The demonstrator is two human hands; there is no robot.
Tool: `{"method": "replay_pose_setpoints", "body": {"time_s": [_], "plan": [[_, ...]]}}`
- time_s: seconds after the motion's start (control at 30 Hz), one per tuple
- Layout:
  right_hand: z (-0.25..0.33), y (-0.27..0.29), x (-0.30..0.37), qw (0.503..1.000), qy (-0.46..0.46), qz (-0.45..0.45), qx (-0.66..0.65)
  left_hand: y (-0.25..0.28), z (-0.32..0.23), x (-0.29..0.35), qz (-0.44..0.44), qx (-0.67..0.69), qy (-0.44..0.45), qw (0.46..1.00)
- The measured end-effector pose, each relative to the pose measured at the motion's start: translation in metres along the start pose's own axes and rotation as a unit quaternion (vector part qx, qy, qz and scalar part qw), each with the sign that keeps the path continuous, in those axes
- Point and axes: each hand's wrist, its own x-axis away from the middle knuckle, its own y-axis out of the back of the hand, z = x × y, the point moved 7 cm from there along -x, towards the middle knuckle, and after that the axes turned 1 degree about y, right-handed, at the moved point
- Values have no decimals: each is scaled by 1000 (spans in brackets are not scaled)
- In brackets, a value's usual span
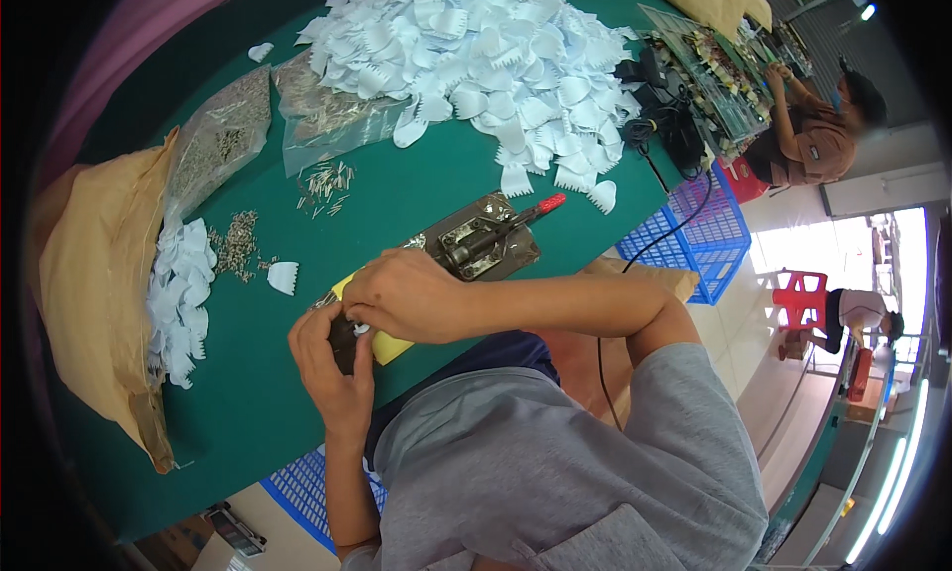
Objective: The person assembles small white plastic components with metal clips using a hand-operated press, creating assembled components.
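Observation:
A toggle clamp [481,242] with a red-tipped handle is mounted on a dark metal plate on the green table. At the plate's near left end, beside a yellow patch [390,347], my two hands meet. My left hand [334,365] has its thumb and fingers closed around a small white plastic piece [361,328], only a sliver of which shows. My right hand [409,295] reaches across from the right, its fingers bent down over the same spot. Whatever those right fingertips pinch is hidden under the hand.
A large heap of white toothed pieces [486,60] covers the far table. To the left are small metal pins [238,246], longer pins [327,186], clear bags [223,135] and a brown sack [104,284] spilling white pieces. Blue crates [699,234] stand right; a co-worker [818,140] sits beyond.

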Motion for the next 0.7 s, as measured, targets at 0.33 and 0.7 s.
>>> {"method": "replay_pose_setpoints", "body": {"time_s": [0.33,0.7], "plan": [[12,-3,17,994,45,-33,95,-6,21,0,33,118,98,988],[10,13,32,996,38,-30,80,-8,19,-4,56,74,17,996]]}}
